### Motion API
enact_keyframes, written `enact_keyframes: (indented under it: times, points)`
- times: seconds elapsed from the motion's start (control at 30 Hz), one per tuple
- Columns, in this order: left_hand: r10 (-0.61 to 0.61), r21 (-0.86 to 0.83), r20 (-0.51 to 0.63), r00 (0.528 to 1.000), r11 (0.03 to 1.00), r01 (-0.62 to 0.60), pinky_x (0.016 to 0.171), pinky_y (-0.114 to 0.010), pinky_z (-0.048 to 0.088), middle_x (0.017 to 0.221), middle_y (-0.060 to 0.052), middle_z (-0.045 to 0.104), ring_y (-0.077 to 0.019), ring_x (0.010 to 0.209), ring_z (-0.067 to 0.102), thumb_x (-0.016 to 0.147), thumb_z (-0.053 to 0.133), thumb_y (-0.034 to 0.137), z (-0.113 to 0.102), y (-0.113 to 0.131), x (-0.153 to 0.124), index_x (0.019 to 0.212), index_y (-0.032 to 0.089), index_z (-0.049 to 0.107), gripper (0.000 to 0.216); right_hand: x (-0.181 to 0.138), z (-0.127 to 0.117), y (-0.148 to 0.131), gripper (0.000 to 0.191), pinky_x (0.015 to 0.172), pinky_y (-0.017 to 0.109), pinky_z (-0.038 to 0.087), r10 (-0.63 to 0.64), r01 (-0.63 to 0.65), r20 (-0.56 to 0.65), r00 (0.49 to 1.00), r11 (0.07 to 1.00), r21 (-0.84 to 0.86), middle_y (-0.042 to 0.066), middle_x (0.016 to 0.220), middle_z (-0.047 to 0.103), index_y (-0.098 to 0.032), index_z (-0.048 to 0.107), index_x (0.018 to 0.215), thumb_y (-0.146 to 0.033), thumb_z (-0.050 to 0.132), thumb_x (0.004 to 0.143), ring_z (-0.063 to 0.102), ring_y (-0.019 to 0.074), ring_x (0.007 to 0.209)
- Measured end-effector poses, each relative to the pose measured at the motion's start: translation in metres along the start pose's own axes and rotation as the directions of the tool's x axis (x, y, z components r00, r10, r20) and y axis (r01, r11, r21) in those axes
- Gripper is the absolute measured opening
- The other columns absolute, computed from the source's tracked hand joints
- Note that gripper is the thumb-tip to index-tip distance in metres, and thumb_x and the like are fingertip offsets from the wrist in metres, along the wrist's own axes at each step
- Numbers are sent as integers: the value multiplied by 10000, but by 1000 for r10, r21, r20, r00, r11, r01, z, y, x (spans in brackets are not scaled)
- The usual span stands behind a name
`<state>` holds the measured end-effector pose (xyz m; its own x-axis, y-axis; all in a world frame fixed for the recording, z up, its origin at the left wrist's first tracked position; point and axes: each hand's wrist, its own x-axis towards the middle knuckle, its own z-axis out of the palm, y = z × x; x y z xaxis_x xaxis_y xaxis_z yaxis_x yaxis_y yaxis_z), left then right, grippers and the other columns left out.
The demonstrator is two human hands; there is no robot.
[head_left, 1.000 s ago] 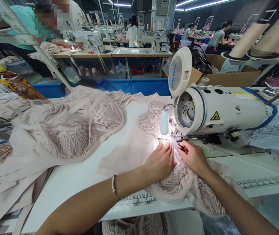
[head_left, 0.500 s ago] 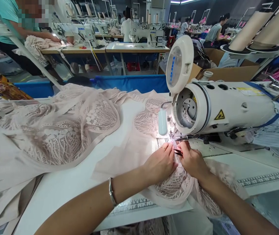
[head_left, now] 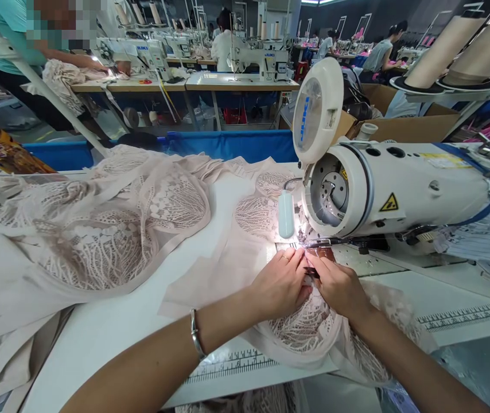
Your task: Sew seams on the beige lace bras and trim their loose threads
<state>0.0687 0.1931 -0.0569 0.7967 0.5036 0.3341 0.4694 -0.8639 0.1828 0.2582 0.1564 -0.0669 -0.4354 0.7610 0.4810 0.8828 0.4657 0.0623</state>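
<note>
A pale pink lace bra (head_left: 303, 327) lies across the sewing table under the lit needle area of a white sewing machine (head_left: 400, 180). My left hand (head_left: 282, 284) is closed, its fingertips pinching the fabric edge just in front of the presser foot. Close against it, my right hand (head_left: 342, 287) pinches the same edge with thumb and forefinger. A small dark pointed tool (head_left: 311, 272) pokes out from the right hand's fingers; its kind is mostly hidden. The needle itself is lost in the glare behind my fingertips.
More lace bras (head_left: 98, 246) are heaped on the left of the table. A light blue lamp (head_left: 286, 215) hangs beside the needle area. A printed ruler (head_left: 240, 364) runs along the front edge. Thread cones (head_left: 443, 46) stand at right. Across the aisle, a person works at another machine.
My right hand's fingers have shifted slightly left, closer to my left hand, and the dark tool shows less. Both hands keep hold of the bra; the view has moved a little.
</note>
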Motion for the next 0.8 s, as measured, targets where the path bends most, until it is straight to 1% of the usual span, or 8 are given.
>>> enact_keyframes:
  times: [0.13, 0.23, 0.3, 0.5, 0.7, 0.77, 0.8]
  points:
    - [-7, 20, 3, 1000, 1000, 7, 1022, -434, 427, 1359, -212, 586, -333, 1202, 548, 970, 491, 376, 0, 0, -1, 1322, 12, 518, 507, 0, 1, -1, 384, 683, 290, 567, 74, -75, 93, 993, 997, 11, 111, 977, 766, -111, 660, 1258, -122, 427, 953, 720, 212, 779]
    - [-23, 80, -15, 1000, 997, 24, 1069, -432, 380, 1409, -220, 562, -338, 1265, 527, 994, 452, 404, 1, 1, -3, 1379, -11, 480, 567, 1, 2, -1, 443, 695, 284, 573, 109, -110, 139, 984, 994, 4, 110, 1009, 767, -116, 642, 1308, -101, 411, 930, 723, 214, 795]
    - [-38, 130, -11, 999, 991, 39, 1087, -446, 349, 1421, -226, 556, -343, 1292, 515, 1008, 424, 428, 1, 1, -4, 1386, -8, 484, 581, 2, 3, -1, 460, 705, 279, 574, 122, -124, 158, 980, 992, 2, 109, 1015, 766, -124, 639, 1323, -102, 407, 926, 725, 214, 807]
    - [-49, 190, 5, 999, 981, 47, 1105, -456, 313, 1430, -222, 556, -340, 1310, 509, 1015, 402, 449, 1, 1, -5, 1393, -13, 494, 604, 3, 1, -1, 460, 650, 295, 563, 126, -125, 152, 980, 992, -19, 98, 948, 766, -108, 650, 1300, -96, 406, 910, 714, 220, 736]
    - [-54, 190, 7, 999, 980, 51, 1109, -443, 318, 1441, -219, 550, -327, 1316, 513, 1015, 414, 459, 1, -2, -4, 1384, 0, 509, 597, 7, 0, -2, 459, 658, 288, 537, 132, -136, 141, 981, 991, 17, 98, 956, 764, -129, 636, 1280, -75, 437, 870, 709, 215, 752]
    - [-54, 198, 4, 999, 979, 52, 1110, -446, 326, 1446, -213, 547, -328, 1317, 511, 1015, 418, 468, 0, -4, -3, 1386, 5, 510, 600, 9, -1, -1, 424, 642, 295, 522, 158, -163, 146, 977, 986, 20, 98, 937, 761, -139, 639, 1235, -79, 447, 861, 706, 222, 740]
    - [-53, 209, 0, 999, 977, 51, 1111, -450, 329, 1447, -213, 546, -332, 1320, 508, 1017, 417, 473, -1, -4, -2, 1384, 4, 511, 604, 10, -1, -1, 383, 619, 299, 508, 185, -190, 156, 970, 982, 18, 90, 886, 756, -144, 644, 1189, -89, 456, 860, 700, 226, 711]
